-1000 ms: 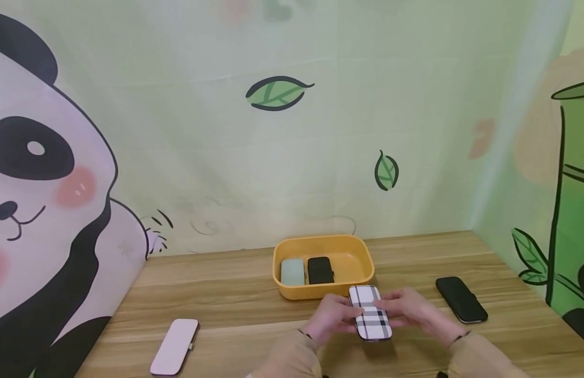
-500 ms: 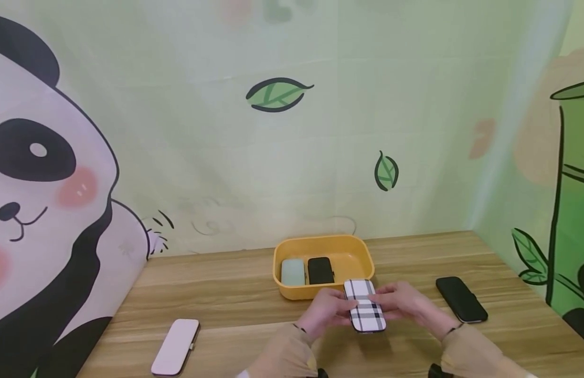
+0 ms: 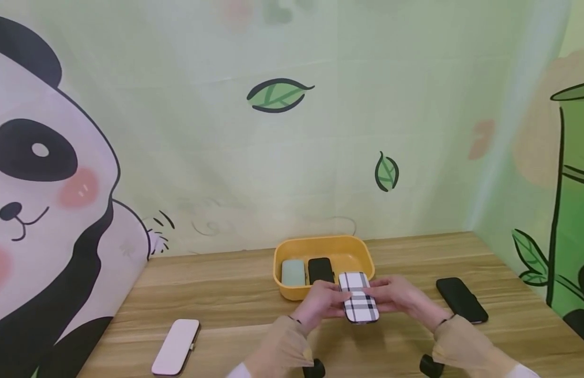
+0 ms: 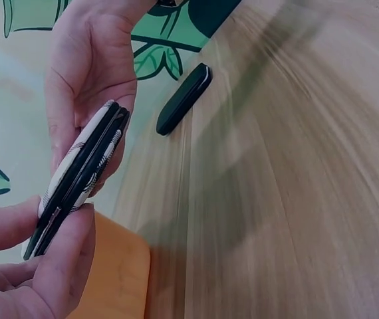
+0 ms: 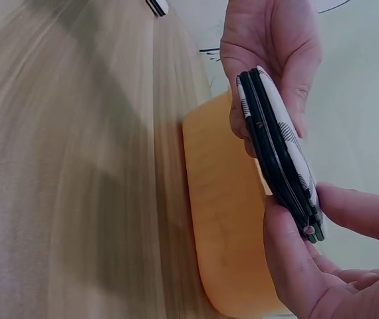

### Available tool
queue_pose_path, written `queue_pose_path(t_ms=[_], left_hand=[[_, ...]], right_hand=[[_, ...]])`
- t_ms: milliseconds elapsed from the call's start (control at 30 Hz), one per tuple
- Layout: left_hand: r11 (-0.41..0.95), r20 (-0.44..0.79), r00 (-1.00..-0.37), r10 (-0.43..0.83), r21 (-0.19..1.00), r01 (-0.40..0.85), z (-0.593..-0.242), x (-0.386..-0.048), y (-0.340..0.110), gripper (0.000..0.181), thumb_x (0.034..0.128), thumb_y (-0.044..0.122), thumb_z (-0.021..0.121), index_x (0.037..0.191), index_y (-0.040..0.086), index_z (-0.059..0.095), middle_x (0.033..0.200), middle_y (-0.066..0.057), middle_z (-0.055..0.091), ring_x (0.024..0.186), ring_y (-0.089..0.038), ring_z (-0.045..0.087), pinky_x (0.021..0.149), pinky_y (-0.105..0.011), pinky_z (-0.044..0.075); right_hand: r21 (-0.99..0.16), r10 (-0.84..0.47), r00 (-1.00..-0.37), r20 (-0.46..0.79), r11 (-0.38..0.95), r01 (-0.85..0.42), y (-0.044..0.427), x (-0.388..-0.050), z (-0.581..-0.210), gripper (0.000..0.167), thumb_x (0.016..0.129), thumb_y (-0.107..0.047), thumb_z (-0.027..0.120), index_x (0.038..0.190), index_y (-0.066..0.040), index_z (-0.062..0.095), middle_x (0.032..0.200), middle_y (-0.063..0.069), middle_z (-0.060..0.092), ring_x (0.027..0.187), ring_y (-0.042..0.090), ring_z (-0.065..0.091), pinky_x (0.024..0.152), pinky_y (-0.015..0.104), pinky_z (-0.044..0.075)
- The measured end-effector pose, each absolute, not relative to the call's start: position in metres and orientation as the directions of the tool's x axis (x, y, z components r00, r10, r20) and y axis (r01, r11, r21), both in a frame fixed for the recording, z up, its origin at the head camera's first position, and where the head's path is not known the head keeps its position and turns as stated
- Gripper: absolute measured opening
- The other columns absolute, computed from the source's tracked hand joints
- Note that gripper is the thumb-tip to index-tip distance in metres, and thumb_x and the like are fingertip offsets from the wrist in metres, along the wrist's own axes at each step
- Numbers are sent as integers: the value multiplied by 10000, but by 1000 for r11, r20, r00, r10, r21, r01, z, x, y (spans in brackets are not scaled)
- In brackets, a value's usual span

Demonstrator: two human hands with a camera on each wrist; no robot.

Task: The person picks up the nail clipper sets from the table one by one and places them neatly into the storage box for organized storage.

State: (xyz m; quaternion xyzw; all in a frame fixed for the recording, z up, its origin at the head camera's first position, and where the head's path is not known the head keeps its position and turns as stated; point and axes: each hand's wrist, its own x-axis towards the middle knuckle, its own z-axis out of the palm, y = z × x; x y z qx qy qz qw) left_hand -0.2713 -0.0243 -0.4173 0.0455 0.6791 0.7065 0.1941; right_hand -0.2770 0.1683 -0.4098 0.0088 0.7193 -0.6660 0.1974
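In the head view both hands hold a flat clamshell case (image 3: 358,298) with a white, black and grey plaid cover, raised in front of the yellow bin's near edge. My left hand (image 3: 319,303) pinches its left side, thumb on top and fingers beneath. On the opposite side my right hand (image 3: 397,295) grips it the same way. Both wrist views show the plaid case (image 4: 76,176) edge-on, its halves together along a dark rim. A small metal catch (image 5: 309,230) shows on that rim near the right fingers. Under the case, the table is in shadow.
A yellow bin (image 3: 276,273) by the back wall holds a pale blue case (image 3: 293,272) and a black case (image 3: 320,270). A pink case (image 3: 176,346) lies left on the wooden table (image 3: 235,341); another black case (image 3: 462,299) lies right. Printed cloth walls enclose the table.
Both hands have carried the plaid case a short way forward and left, up to the bin's near edge. The grip looks the same. The other cases have stayed put.
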Motion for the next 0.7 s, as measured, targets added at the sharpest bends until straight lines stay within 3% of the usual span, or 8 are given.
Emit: queue_pose_path(t_ms=[700], left_hand=[[-13,-213,-948,237,975,-222,-416,-287,-25,178,841,4,610,967,-121,590,814,-154,636,705,-210,616,618,-327,519]], right_hand=[[-950,-193,-935,-299,150,273,158,-296,-404,403,854,-10,603,1160,191,435,888,181,620,785,261,620,681,359,512]])
